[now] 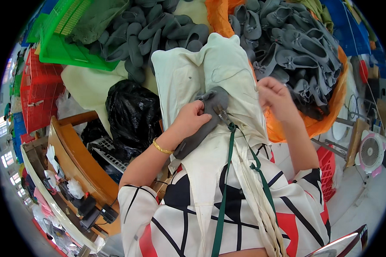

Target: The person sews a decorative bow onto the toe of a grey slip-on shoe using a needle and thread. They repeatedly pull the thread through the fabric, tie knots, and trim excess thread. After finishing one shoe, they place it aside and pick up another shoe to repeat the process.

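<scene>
Head view: a gray shoe (pixel 201 130) on the white cloth (pixel 236 62) over the person's lap.
Left hand (pixel 189 120) has its grip narrow, holding the shoe; right hand (pixel 278 99) is raised beside the cloth, grip curled closed, whether around anything I cannot tell. A metal tool (pixel 221 114) overlaps the shoe.

Left forearm (pixel 152 156) angles up and inward, and the left hand (pixel 188 119) is curled into a grip, thumb (pixel 205 118) reaching across to the right. Right forearm (pixel 301 143) leans in too, with the right hand (pixel 276 97) held farther out, well apart from the left, fingers (pixel 270 85) folded in and kinda bunched together
</scene>
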`<state>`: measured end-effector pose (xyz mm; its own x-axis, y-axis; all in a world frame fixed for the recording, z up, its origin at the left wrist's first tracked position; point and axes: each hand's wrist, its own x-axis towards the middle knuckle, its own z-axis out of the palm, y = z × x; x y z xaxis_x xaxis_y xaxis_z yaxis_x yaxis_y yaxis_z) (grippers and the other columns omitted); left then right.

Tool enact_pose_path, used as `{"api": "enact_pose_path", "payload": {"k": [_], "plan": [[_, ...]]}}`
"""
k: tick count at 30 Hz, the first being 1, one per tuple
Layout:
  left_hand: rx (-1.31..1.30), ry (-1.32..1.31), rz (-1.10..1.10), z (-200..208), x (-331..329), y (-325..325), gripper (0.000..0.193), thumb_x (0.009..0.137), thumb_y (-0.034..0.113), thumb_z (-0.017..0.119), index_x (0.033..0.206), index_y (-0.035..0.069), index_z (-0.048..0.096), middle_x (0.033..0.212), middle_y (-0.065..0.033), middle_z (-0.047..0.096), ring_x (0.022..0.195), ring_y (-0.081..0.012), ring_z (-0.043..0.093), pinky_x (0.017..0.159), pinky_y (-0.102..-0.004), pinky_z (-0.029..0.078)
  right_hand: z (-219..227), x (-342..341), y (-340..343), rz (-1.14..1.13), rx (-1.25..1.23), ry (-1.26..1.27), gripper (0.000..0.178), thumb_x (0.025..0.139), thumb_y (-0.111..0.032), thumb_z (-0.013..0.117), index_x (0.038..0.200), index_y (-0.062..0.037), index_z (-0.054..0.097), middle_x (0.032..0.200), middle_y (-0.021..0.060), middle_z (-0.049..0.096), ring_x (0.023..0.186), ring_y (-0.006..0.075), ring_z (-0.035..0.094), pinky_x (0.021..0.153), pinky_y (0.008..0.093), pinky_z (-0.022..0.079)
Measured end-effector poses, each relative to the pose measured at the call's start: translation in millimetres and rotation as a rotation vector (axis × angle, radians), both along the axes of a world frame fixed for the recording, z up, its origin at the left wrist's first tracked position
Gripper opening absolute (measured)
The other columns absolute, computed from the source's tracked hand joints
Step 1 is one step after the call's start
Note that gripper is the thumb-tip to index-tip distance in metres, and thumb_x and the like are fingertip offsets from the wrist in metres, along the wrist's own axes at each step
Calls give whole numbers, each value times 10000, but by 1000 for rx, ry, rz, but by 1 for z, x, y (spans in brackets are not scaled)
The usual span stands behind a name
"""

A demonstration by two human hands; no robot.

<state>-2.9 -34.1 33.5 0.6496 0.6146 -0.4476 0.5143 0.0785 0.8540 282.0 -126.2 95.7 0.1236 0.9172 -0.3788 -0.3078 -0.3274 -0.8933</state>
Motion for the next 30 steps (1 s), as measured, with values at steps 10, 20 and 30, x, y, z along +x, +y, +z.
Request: {"api": "enact_pose_path", "payload": {"k": [10, 20, 30], "plan": [[506, -98, -97, 42, -10, -8, 117, 819, 41, 619, 931, 27, 589, 802, -122, 548, 788, -306, 543, 705, -361, 443, -20, -17, 0, 49, 169, -387, 201, 989, -225, 575, 1003, -29, 617, 750, 10, 557, 696, 117, 546, 636, 289, 463], [-304, -362, 434, 44, -9, -13, 117, 908, 66, 663, 1000, -5, 650, 948, -1, 650, 859, -71, 567, 803, -256, 479, -9, -74, 20, 192, 305, -695, 349, 912, -326, 683, 895, 18, 624, 775, 139, 605, 686, 255, 574, 644, 355, 472], [-481, -307, 284, 34, -20, 14, 203, 846, 33, 707, 1039, -22, 675, 985, -23, 680, 886, -90, 611, 824, -259, 491, -47, -75, 36, 224, 269, -671, 291, 885, -290, 688, 877, -4, 637, 787, 162, 625, 709, 299, 604, 660, 382, 487]]}}
